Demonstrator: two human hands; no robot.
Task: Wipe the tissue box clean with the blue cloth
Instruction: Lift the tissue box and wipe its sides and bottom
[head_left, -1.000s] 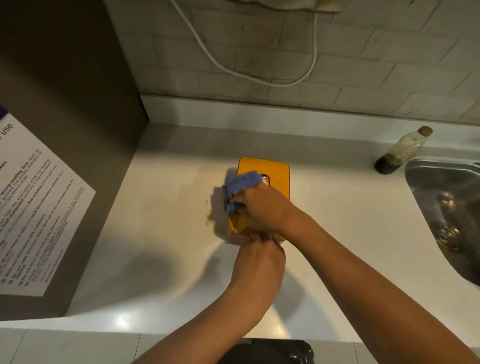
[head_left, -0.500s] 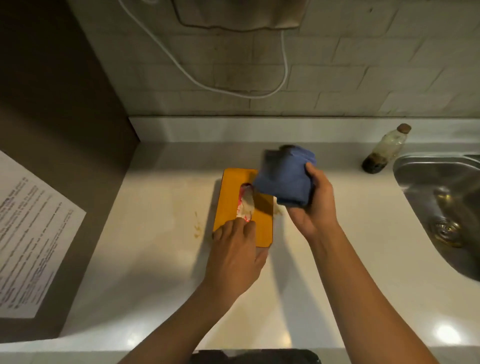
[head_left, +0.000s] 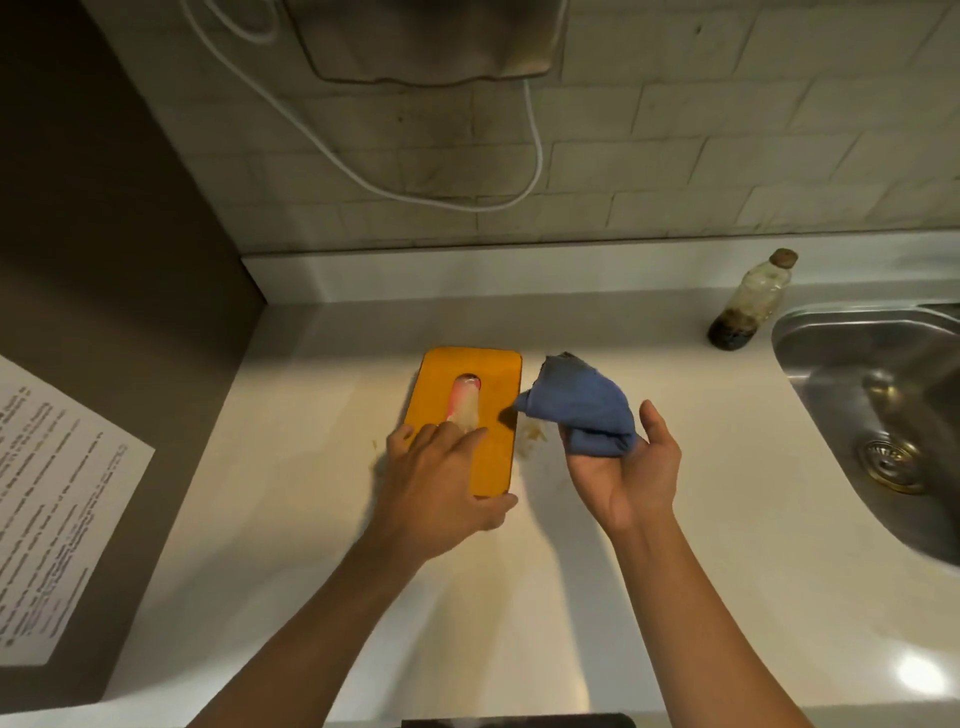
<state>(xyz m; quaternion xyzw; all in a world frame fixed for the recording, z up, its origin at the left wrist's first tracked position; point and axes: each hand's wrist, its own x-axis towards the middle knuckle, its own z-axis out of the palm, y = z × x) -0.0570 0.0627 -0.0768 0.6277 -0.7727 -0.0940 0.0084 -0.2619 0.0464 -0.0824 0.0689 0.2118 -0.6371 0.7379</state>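
Pale cream kitchen countertop (head_left: 597, 597), glossy, lit from above; grey brick-pattern tile wall behind.

Left hand (head_left: 441, 488) lies flat, fingers straight and spread, on the near end of the flat orange rectangular tissue box (head_left: 493, 395); thumb runs along the box's near edge. Fingertips reach the slot, where a pinkish-white tissue (head_left: 464, 400) shows.

Right hand (head_left: 628, 467) is palm up, fingers loosely curled round a bunched blue cloth (head_left: 576, 405), held above the counter just right of the box. A cloth corner points at the box's right edge; contact not discernible.

Box sits lengthwise, away from the counter edges. Brownish smear (head_left: 532, 434) on the counter beside its right edge.

Open counter left, behind and in front. Right: steel sink (head_left: 857, 332), with a grimy clear plastic bottle (head_left: 748, 306) at its far-left corner. Left: dark panel with printed white sheet (head_left: 57, 499). White cable (head_left: 535, 156) loops on the wall.
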